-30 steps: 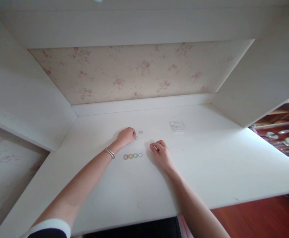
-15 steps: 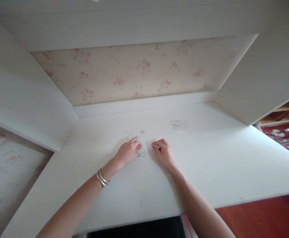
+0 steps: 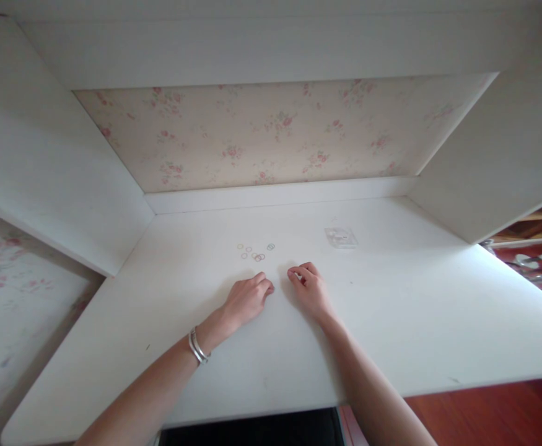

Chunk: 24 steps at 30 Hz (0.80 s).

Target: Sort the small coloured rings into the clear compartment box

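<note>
My left hand [image 3: 251, 295] rests low over the white table, its fingers drawn together near the thumb. What they hold, if anything, is hidden. Just beyond it lie several small thin rings, among them a yellowish ring [image 3: 240, 246], a pinkish ring [image 3: 244, 256] and a dark greyish pair of overlapping rings [image 3: 271, 246]. To the right, my right hand [image 3: 310, 288] sits on the table with curled fingers, thumb and forefinger close together. Nothing can be made out between them. A narrow gap separates the two hands.
A small clear plastic box [image 3: 341, 238] lies on the white table [image 3: 414, 297] behind and right of my right hand. White panels stand at both sides, with a floral wall [image 3: 271, 136] at the back. A dark seat [image 3: 252, 430] shows below the front edge.
My left hand has moved slightly towards me, away from the thin rings behind it. The greenish rings that showed beside its near side are no longer visible. My right hand has hardly moved.
</note>
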{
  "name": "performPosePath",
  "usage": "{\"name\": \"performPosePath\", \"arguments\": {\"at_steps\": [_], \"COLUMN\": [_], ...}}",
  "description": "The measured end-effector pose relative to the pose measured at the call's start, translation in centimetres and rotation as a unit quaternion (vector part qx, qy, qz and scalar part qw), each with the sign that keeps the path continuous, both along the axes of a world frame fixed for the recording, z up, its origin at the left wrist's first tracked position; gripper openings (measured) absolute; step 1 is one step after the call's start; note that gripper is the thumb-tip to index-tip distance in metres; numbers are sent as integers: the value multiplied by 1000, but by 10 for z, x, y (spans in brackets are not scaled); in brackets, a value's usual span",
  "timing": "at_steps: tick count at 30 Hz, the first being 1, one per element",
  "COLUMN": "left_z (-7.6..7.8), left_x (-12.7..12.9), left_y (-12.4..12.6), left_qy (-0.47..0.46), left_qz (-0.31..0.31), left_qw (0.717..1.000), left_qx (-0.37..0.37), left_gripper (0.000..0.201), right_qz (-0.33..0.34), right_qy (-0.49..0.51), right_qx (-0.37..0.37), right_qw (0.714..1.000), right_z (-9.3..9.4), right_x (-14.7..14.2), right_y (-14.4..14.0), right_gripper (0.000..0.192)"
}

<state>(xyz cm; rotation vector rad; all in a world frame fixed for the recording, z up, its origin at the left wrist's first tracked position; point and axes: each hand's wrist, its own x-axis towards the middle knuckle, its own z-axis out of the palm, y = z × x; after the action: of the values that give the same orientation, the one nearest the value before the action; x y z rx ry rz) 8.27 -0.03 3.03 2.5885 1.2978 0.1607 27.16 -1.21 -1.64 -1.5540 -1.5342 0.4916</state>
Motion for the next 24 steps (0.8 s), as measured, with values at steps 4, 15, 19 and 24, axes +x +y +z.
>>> {"name": "performPosePath", "arguments": {"at_steps": [4,15,19,24], "left_z": [-2,0,9,7], "left_x": [1,0,-9,-51], "left_y": [-1,-3,-6,-3], "left_qy": [0,-4,-38,-153], "left_qz": [9,10,55,136], "left_qw": [1000,1000,998,979], "left_qx": [-20,-14,-20,14], "left_gripper": [26,26,26,21], "right_qz": [2,6,5,15], "right_qy": [-6,-13,-18,-28], "right_qx": [-7,-15,-9,-13], "right_qw": [1000,1000,1000,999], "right_z": [0,2,3,0], "right_x": [-1,0,-1,-1], "right_y": [0,-1,-2,-1], "right_gripper": [28,28,30,29]}}
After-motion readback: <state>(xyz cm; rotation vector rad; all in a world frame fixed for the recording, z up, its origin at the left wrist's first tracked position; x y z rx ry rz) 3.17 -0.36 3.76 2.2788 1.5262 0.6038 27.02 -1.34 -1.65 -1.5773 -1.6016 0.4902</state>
